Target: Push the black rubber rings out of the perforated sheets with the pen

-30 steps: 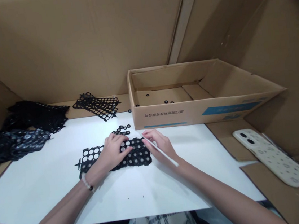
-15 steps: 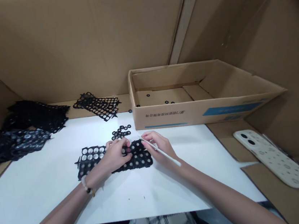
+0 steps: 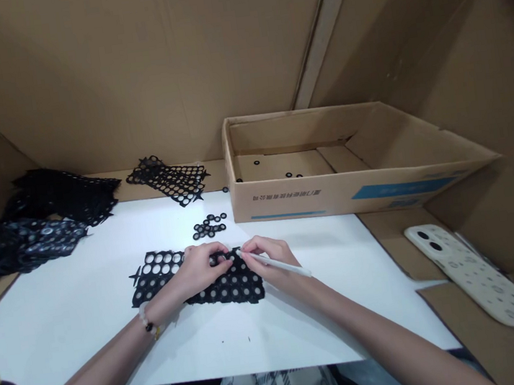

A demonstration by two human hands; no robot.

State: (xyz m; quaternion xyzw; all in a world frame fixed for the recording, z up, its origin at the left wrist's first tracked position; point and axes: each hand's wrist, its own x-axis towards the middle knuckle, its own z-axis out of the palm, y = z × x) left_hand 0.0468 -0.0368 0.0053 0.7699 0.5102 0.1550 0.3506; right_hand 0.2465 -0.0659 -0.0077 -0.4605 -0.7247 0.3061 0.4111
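Observation:
A black rubbery sheet [image 3: 225, 291] with rows of round rings lies on the white table; its upper left rows are punched out to open holes. My left hand [image 3: 203, 268] bends over the sheet's far edge, thumb and forefinger closed on it. My right hand [image 3: 272, 259] pinches a slim white pen-like tool [image 3: 287, 268], its tip end at the sheet's far edge beside my left fingertips. Exactly what the tip touches is too small to tell. Just beyond my left hand sits a small cluster of loose black rings [image 3: 209, 228].
An open cardboard box [image 3: 295, 197] with several black rings inside stands at the back right. Punched-out sheet waste [image 3: 171, 181] lies at the back, and piles of black sheets [image 3: 65, 197] at the left. A phone in a patterned case [image 3: 477, 274] rests at the right.
The tool's tip has come down to the sheet's edge and the tool lies flatter. The sheet's right end has shifted slightly toward me. My left fingers have closed in a little.

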